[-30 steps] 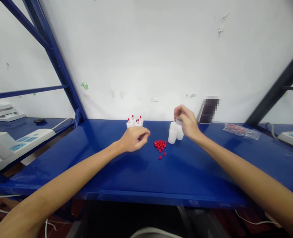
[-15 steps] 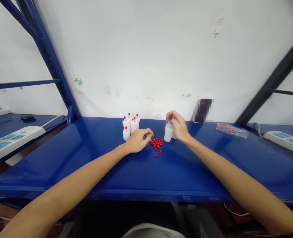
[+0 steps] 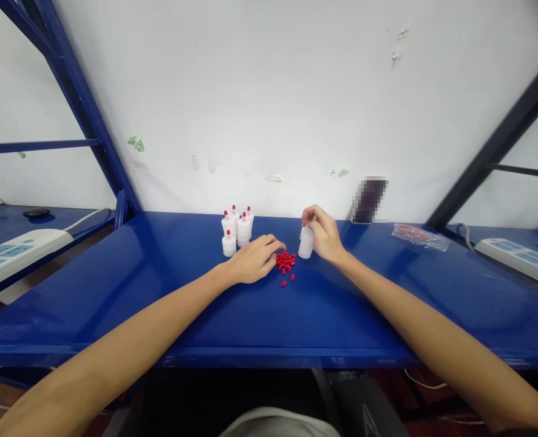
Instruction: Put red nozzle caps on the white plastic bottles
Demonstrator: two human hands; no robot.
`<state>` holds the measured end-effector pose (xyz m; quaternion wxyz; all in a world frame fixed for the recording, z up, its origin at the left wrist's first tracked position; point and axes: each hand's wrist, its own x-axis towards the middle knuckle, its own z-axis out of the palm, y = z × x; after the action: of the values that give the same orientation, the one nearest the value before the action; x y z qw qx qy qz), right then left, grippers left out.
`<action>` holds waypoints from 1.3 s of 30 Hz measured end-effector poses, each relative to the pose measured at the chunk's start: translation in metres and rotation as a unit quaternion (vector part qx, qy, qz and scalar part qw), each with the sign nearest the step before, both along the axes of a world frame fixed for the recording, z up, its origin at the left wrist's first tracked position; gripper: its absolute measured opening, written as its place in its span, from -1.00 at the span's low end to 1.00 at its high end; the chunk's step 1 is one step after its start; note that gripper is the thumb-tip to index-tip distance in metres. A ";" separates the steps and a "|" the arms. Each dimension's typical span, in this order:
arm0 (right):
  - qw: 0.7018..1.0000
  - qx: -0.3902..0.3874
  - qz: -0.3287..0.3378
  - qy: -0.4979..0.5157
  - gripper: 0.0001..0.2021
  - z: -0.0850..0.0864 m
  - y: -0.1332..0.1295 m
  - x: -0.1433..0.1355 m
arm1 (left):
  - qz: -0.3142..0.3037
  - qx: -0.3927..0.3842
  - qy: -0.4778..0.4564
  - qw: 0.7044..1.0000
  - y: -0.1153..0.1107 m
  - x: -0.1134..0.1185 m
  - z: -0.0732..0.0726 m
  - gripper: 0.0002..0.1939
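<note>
Desk: How would these pieces handle?

Photographer: The red caps [image 3: 286, 262], heaped at the fingertips of the left grip [image 3: 253, 260], look light, stiff and liable to roll; pinching one by its sides would suit best. The white bottle [image 3: 305, 245], just below the fingertips of the right grip [image 3: 324, 237], is probably light plastic too, a little slick and yielding if squeezed, so best taken around the body.

Desk: And each grip?

Photographer: The left is partly open, thumb and forefinger bent at the heap's edge, no cap visible between them. The right curls closely over the bottle's top; its fingers hide the neck, so whether it is clasped cannot be told.

Desk: How do they look?

Photographer: The caps are small, bright red cylinders, two of them loose on the near side. The bottle is milky, translucent and roughly upright. Five red-tipped bottles [image 3: 244, 232] cluster behind and slightly left of the left grip, on the blue table [image 3: 251, 315].
</note>
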<state>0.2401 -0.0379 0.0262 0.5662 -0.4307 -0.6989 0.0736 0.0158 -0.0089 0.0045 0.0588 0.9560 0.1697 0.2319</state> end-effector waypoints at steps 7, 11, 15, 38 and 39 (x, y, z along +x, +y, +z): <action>0.996 0.039 -0.013 -0.080 -0.85 -0.003 -0.004 -0.001 | 0.002 -0.012 0.020 1.000 0.001 0.001 -0.001 -0.70; 0.993 0.066 -0.034 -0.091 -0.84 -0.002 -0.005 -0.002 | 0.002 -0.010 0.017 1.000 0.000 0.000 0.000 -0.69; 0.991 0.079 -0.057 -0.097 -0.84 -0.002 -0.006 -0.001 | 0.003 -0.009 0.028 1.000 0.000 0.000 0.000 -0.70; 0.997 -0.079 0.010 0.019 -0.87 0.002 -0.036 -0.037 | 0.004 0.047 0.011 0.999 0.002 -0.002 -0.002 -0.65; 0.995 -0.092 0.015 0.032 -0.88 0.002 -0.036 -0.036 | 0.001 0.054 0.008 0.999 0.001 -0.002 -0.002 -0.65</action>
<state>0.2038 -0.0738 0.0284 0.5449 -0.4679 -0.6771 0.1604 0.0134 -0.0075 0.0029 0.0057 0.9596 0.1580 0.2326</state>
